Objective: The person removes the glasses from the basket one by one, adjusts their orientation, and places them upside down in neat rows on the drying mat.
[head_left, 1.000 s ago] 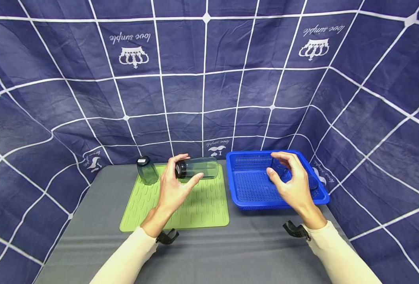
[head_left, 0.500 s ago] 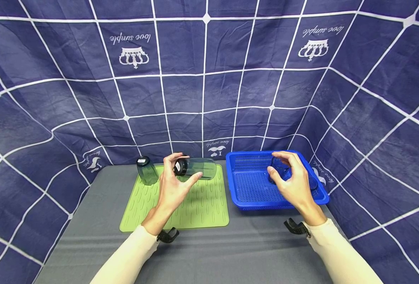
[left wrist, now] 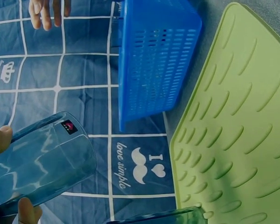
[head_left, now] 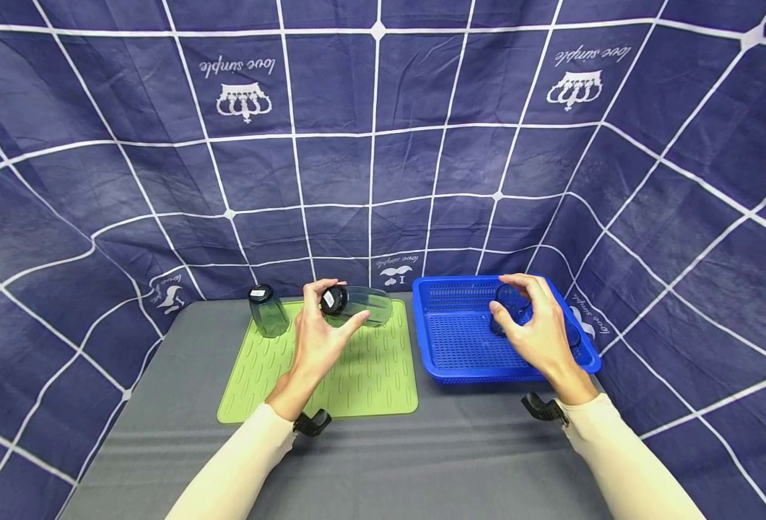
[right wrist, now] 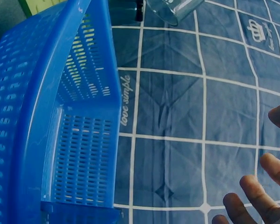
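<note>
My left hand (head_left: pixel 320 332) grips a clear green-grey drinking glass (head_left: pixel 370 306) on its side over the green mat (head_left: pixel 357 390). The glass's dark base with a white sticker faces left and towards me. In the left wrist view this glass (left wrist: pixel 46 163) shows a small dark label, thumb and fingers on opposite sides. A second glass (head_left: pixel 269 312) stands upside down at the mat's far left. Above the blue basket (head_left: pixel 454 375), my right hand (head_left: pixel 541 336) is loosely curved. In the right wrist view, nothing shows between its fingers (right wrist: pixel 254 189) and thumb; a blue glass (head_left: pixel 514 302) appears behind them.
Another blue glass (head_left: pixel 572 336) is in the basket's right side, partly hidden by the right hand. A grey cloth (head_left: pixel 421 462) covers the table. A blue checked curtain (head_left: pixel 331 166) hangs close behind and along both sides.
The glass in my left hand has turned so its dark base faces me more and its open end has drawn left. My right hand has barely moved; more of the blue glass's rim shows.
</note>
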Available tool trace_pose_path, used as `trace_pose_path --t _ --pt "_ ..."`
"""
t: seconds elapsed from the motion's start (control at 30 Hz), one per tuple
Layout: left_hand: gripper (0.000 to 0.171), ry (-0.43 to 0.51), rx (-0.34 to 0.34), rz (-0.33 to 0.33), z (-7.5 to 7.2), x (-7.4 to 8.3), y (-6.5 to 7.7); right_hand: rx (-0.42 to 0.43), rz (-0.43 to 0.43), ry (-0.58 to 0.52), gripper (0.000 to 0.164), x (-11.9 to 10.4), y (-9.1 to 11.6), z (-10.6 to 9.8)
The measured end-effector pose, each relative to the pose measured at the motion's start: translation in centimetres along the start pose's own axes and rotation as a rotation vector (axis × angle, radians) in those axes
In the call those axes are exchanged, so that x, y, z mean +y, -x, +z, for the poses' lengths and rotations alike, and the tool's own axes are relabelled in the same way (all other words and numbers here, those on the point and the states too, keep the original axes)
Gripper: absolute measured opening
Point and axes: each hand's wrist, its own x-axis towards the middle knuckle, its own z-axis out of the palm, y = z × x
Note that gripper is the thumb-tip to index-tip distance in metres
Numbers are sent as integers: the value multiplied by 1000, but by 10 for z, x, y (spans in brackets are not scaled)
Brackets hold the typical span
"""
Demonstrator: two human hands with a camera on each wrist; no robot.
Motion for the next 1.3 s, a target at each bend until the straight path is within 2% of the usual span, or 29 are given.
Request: trace_pose_path --t 0.3,0.5,0.73,1.3 --pt "80 -37 -15 12 7 -8 -3 -10 -16 12 48 10 -3 6" --pt "80 -94 -18 30 10 -13 -5 -22 -7 42 49 17 -5 7" --pt "81 -164 -32 8 13 -19 -5 -51 6 76 50 25 -7 9" --pt "79 -205 -63 -29 25 -30 -12 -130 41 121 52 42 -13 8"
